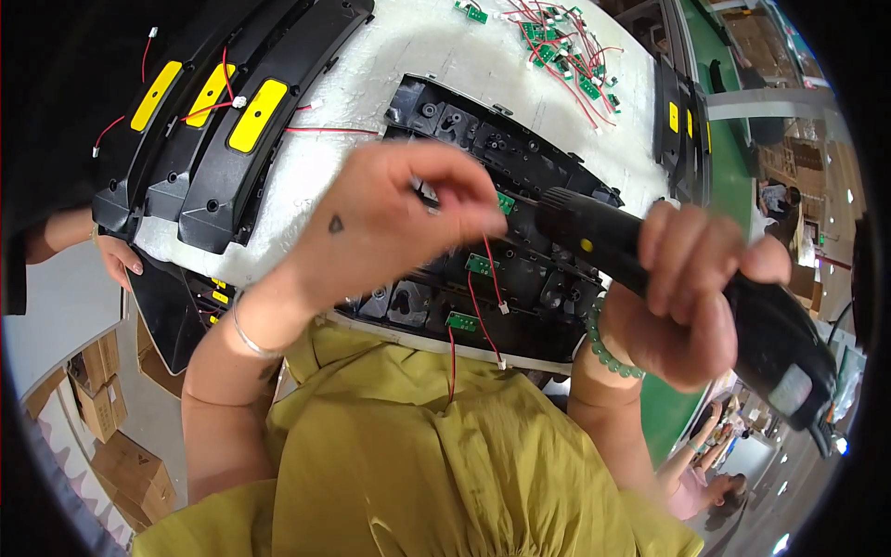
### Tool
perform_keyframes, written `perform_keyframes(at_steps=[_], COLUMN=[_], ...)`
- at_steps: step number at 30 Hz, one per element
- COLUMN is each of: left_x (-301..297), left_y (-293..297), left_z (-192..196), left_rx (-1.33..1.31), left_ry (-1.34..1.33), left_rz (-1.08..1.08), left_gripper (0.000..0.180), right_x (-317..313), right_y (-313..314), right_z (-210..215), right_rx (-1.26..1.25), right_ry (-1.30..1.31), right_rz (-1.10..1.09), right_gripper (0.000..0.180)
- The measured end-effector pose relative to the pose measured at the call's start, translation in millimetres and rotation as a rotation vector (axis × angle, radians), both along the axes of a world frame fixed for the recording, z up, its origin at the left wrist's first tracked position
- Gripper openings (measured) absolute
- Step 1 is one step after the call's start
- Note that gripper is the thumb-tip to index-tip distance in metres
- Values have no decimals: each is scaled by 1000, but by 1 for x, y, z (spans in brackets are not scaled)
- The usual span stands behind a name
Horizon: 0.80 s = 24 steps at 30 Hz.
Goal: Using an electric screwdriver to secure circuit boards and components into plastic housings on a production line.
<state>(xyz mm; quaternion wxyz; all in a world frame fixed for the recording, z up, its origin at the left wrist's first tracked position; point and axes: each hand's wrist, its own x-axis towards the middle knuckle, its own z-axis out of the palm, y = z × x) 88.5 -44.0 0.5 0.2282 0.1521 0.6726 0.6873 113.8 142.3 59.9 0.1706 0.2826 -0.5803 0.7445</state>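
My right hand grips a black electric screwdriver, its nose pointing left at a small green circuit board on a black plastic housing. My left hand hovers over the same spot, thumb and fingers pinched together at the screwdriver tip; what they pinch is too small to tell. Two more green boards with red wires sit lower on the housing, near my yellow-green shirt.
Black curved panels with yellow labels are stacked at the upper left on the white table. Loose green boards with red wires lie at the top. Another person's hand holds a panel at left. Cardboard boxes stand on the floor.
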Motion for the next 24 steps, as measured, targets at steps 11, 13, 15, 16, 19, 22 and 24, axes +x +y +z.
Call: perform_keyframes(at_steps=[11, 13, 15, 16, 19, 22, 24], left_x=[-34, -37, -38, -38, -39, -40, -39], left_y=[27, 29, 30, 29, 28, 28, 29], left_z=[-34, -38, -40, -41, -42, -45, -46], left_rx=[-510, -532, -496, -496, -434, -417, -400], left_ry=[917, 908, 888, 885, 857, 871, 871], left_rz=[122, 91, 78, 80, 102, 116, 128], left_gripper=[14, 15, 16, 16, 16, 17, 18], right_x=[-4, -4, -2, -1, -2, -2, -2], right_y=[0, -1, -5, -6, -5, -4, -4], right_z=[-19, -18, -19, -19, -20, -19, -18], right_rx=[49, 54, 164, 179, 225, 224, 225], right_ry=[-97, -105, -72, -71, -19, -22, -22], right_rz=[-18, -8, -10, -6, 54, 68, 71], right_gripper=[31, 31, 29, 30, 30, 30, 30])
